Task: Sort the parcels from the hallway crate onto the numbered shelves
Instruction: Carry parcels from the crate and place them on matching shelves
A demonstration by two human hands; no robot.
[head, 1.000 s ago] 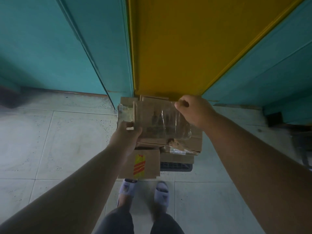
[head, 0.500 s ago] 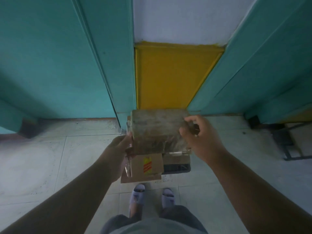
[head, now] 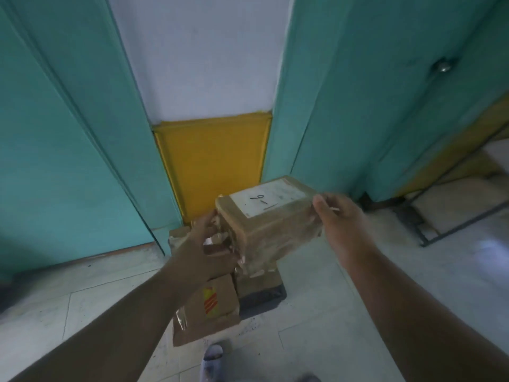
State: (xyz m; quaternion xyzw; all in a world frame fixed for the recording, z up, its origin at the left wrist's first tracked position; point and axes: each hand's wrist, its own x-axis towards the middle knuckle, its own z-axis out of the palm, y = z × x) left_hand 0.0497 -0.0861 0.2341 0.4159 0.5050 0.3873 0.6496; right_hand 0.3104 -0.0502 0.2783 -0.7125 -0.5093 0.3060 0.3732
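The brown parcel [head: 271, 221] is being held up between the left hand [head: 205, 249] and right hand [head: 334, 216], fingers clamped on its two short ends.

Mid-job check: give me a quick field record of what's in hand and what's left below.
held: taped brown parcel, lifted above the pile
label: white sticker on top, handwritten mark like "9-1"
left hand: grips the parcel's left end
right hand: grips its right end
below: parcel with red-yellow mark and other brown parcels over a dark crate
shelves: numbered ones not visible
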